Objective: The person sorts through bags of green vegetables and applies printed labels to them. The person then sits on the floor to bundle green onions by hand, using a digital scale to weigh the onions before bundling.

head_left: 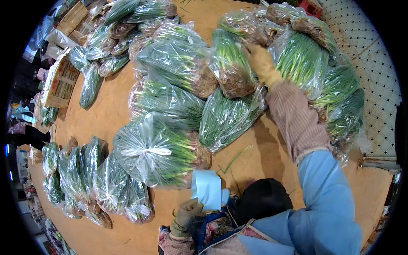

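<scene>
A clear bag of green stalks [229,53] is being attended to at the upper middle of the tabletop [270,159], its brown roots [235,83] being turned toward the wearer. At its right edge the gloved right hand [260,63] is being held with fingers bent; whether the plastic is being grasped or only touched cannot be told through the blur. Lower down, a light-blue sheet [206,189] is apparently being pinched in the curled, gloved left hand [189,212], though the fingertips are being partly hidden.

The step in hand is being judged as a positioning or checking of this bag, while the sheet is being kept aside. For the next move, a sure hold on the plastic is being called for, with the heavy root end being supported.

The bag is being flanked on its left by another root-heavy bag [176,63] and bordered below by a leafy bag [229,119]. Nearer the sheet, a large bag [140,136] is being closed by a white tie [159,151]. Farther out, space is being taken by a right-hand heap [304,59], a left-hand row [80,174] and an upper-left pile [127,32].
</scene>
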